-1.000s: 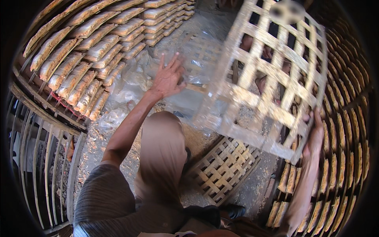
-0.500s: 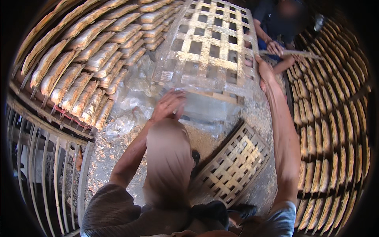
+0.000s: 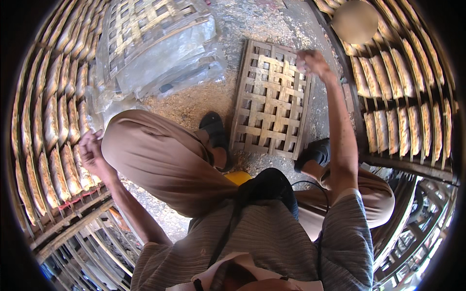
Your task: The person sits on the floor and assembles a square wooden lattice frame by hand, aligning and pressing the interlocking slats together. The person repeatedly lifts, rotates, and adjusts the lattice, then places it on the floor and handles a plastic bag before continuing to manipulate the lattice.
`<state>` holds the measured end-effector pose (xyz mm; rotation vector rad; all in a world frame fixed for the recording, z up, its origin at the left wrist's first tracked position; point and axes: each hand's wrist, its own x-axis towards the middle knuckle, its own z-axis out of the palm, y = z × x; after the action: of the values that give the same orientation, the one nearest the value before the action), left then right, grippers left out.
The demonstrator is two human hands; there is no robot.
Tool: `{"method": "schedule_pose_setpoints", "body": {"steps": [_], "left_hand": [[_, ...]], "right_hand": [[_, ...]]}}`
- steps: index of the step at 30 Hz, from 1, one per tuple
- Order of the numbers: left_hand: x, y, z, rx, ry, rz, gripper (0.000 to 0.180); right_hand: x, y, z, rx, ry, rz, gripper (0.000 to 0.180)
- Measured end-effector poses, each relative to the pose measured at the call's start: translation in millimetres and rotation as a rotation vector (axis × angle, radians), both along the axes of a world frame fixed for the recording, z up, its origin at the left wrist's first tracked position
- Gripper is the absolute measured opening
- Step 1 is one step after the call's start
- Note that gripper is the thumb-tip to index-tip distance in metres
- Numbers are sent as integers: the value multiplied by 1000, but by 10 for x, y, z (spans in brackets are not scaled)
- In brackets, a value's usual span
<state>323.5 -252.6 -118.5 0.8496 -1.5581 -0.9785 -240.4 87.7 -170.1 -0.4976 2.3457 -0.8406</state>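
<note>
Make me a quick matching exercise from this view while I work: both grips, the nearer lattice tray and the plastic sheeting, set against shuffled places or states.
Column 1
1. Right grip
2. Left grip
3. Nearer lattice tray
4. Plastic sheeting

Column 2
A. Beside the bent left knee
B. Clear, showing along the near edge of a second lattice tray
C. At the far right corner of the nearer tray
D. Its near end between the dark shoes

Right pairs: 1-C, 2-A, 3-D, 4-B
</note>
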Motion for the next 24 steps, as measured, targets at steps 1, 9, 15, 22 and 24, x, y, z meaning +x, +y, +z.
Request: {"method": "schedule_pose_setpoints", "body": {"steps": [1,9,15,22,24], "left_hand": [[-128,23,254,23,-44,75,21],[-1918,726,1829,-351,-346,-565,26],[-2972,1233,1989,-617,-968,-1214,25],[-3494,1300,1502,-538,-1279,-1350,15],[-3718,1251,1280,-569,-1298,-1356,13]], "right_hand": [[-125,520,-439,-16,46,-53,52],[733,1741,-2413,411,329,-304,73],[614,1671,-2162,343,-38,-197,47],[614,1470,-1645,-192,-45,-537,41],[319,1689,-1664,-214,249,-630,46]]}}
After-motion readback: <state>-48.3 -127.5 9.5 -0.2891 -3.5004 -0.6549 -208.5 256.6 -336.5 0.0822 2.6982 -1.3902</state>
